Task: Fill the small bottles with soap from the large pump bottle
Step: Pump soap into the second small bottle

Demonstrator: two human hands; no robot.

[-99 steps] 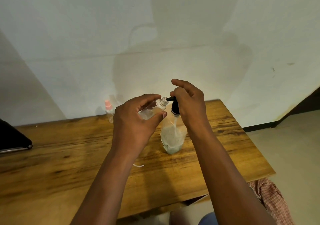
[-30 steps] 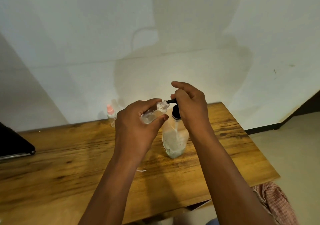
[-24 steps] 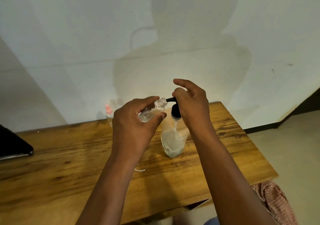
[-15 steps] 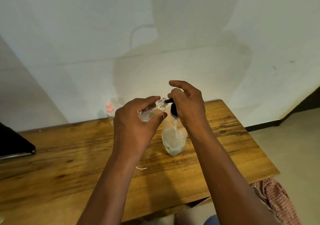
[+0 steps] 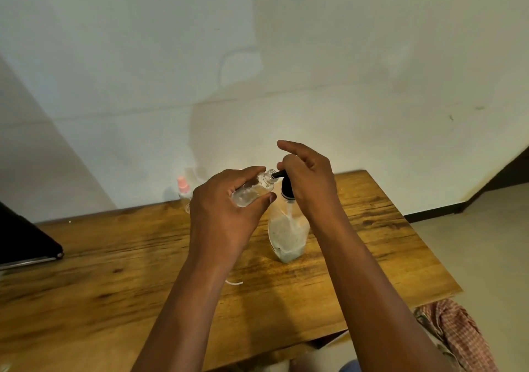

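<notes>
Left hand: fingers wrapped round a small clear bottle, held tilted in the air above the tabletop, its open neck pointing at the pump spout.
Right hand: rests on top of the black pump head of the large pump bottle; fingers curled round the head, index finger raised clear.
Large pump bottle: stands upright toward the far right part of the tabletop, partly filled with pale soap.
Spout: its tip sits at the small bottle's mouth.
Second small bottle: pink cap, at the tabletop's far edge by the wall, left of the hands.
Dark flat object: at the left edge.
White scrap: on the tabletop, near the left forearm.
</notes>
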